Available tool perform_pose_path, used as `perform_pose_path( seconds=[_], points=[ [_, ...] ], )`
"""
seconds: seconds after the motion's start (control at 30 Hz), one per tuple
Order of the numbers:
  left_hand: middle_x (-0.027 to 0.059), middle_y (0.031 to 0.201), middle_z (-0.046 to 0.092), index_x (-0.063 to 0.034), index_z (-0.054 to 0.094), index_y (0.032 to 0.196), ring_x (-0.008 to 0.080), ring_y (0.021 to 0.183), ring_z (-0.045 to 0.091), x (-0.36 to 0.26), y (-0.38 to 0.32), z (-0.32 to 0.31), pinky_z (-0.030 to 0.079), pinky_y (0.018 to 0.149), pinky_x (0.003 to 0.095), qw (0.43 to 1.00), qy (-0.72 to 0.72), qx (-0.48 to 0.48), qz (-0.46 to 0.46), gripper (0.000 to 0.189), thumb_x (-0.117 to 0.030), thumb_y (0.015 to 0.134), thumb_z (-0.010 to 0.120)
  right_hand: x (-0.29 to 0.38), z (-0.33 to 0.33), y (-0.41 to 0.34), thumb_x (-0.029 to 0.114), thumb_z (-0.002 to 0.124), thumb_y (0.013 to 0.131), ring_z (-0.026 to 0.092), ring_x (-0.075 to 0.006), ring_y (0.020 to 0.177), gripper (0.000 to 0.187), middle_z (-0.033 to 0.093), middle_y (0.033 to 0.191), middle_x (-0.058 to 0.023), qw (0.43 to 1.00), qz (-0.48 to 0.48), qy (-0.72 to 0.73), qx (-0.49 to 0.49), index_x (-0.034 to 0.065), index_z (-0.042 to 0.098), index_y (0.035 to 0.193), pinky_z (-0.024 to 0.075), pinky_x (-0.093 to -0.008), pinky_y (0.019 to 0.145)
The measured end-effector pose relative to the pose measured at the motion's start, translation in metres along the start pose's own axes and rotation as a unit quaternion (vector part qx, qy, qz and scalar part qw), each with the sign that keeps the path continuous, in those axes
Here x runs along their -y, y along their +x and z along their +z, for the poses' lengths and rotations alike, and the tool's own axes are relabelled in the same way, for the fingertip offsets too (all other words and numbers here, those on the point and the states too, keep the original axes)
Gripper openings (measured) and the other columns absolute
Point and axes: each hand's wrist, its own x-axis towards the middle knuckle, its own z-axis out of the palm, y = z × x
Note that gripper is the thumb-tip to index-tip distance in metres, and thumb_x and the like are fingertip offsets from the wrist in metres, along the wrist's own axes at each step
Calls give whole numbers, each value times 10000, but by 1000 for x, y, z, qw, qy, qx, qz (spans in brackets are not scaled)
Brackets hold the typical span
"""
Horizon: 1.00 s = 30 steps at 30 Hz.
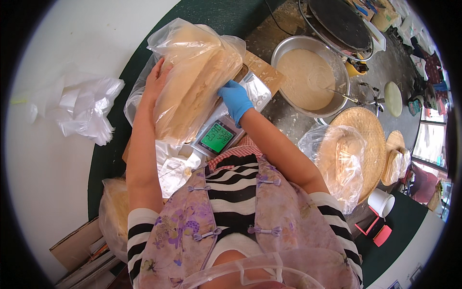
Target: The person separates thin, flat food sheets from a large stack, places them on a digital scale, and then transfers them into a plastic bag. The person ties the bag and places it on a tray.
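Note:
A clear plastic bag (198, 72) packed with a tall stack of thin tan flatbreads rests on a digital scale (261, 90). My bare left hand (157, 77) holds the bag's left side, its fingers against the film. On the opposite side my right hand (236, 99), in a blue glove, grips the bag's edge, and its fingertips are partly hidden there. The scale's green lit display (217, 138) shows digits below the bag. Under the bag's near end lies crumpled white plastic (175, 168).
Right of the scale stands a metal basin (306, 77) of batter with a ladle, beside a round black griddle (341, 23). A woven tray (375, 151) carries bagged flatbreads (343, 155). Thin plastic bags (90, 104) hang at left; another filled bag (115, 213) sits low left.

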Motion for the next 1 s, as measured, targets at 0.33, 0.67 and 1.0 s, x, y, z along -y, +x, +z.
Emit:
perform_pose_path(
  seconds=[0.33,0.67,1.0],
  points=[
    [123,1312,502,-23,398,1373,179,1156,496,-5,-6,3,381,972,279,997,79,-17,17,641,-332,867,642,7,-3,4,-35,526,710,557,-193,649,237,610,789,-111,979,96,176,40,-14,565,943,446,-301,567],
    [108,1305,505,-12,382,1380,160,1155,497,8,10,-10,385,967,265,999,38,8,-4,620,-315,894,620,-15,6,6,7,451,784,543,-139,661,174,583,781,-27,938,69,337,51,72,560,903,430,-237,577],
    [102,1319,494,-21,379,1384,155,1164,486,-5,-1,-5,378,970,259,999,-1,12,-40,671,-338,863,658,-18,2,30,98,423,921,614,-224,886,210,640,993,-95,927,177,329,29,58,555,1079,526,-356,744]
  ],
)
